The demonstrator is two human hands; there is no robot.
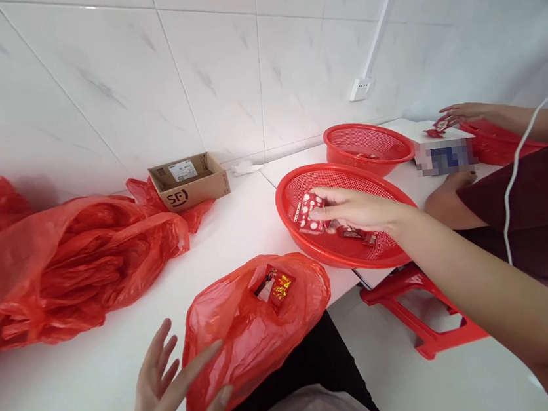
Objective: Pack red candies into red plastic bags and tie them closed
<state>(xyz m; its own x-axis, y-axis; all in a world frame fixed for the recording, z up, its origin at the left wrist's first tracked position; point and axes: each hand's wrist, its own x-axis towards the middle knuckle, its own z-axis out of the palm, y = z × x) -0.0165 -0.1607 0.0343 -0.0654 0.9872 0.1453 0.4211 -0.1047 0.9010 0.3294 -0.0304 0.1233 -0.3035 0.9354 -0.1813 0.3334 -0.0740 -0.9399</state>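
Observation:
My right hand [348, 210] is over the near red plastic basket [295, 180], closed on a small red packet with white dots [311, 213]. Beneath it, a few dark red wrapped packets [359, 235] lie in the basket. My left hand [169, 389] has its fingers spread and holds nothing; it is beside the near end of a red plastic bag [230, 342], and I cannot tell whether it touches the film. In the mouth of that bag, at the table's front edge, rests a red packet with yellow print [278, 287].
A heap of red bags [86, 253] covers the table's left side. By the wall stand an open cardboard box [197, 188] and another red basket [340, 133]. At right, a co-worker's hand [461, 115] holds a small red packet. A red stool [428, 343] stands below.

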